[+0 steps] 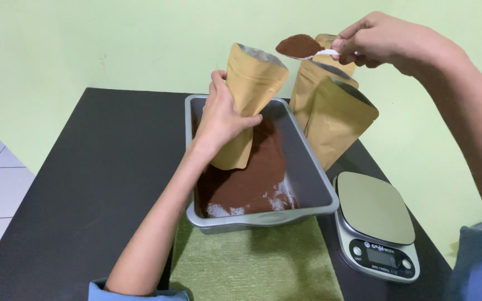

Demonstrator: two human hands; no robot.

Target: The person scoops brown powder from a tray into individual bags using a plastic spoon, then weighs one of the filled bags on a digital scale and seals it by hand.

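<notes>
Filling step in hand. Kraft stand-up pouch (250, 100) is gripped, tilted, over the grey tray (263, 217) by left hand (221, 120). Heaped spoon of brown powder (299, 46) is pinched by right hand (386, 42) just beside the pouch mouth; a tip-in is judged next.

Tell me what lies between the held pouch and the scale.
In the head view, between the held pouch and the scale lie the grey tray's right wall and a standing open pouch.

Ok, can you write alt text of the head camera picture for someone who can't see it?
A left hand holds an open tan paper pouch over a grey metal tray of brown powder, while the right hand lifts a heaped white spoon. A silver kitchen scale sits beside the tray.
</notes>
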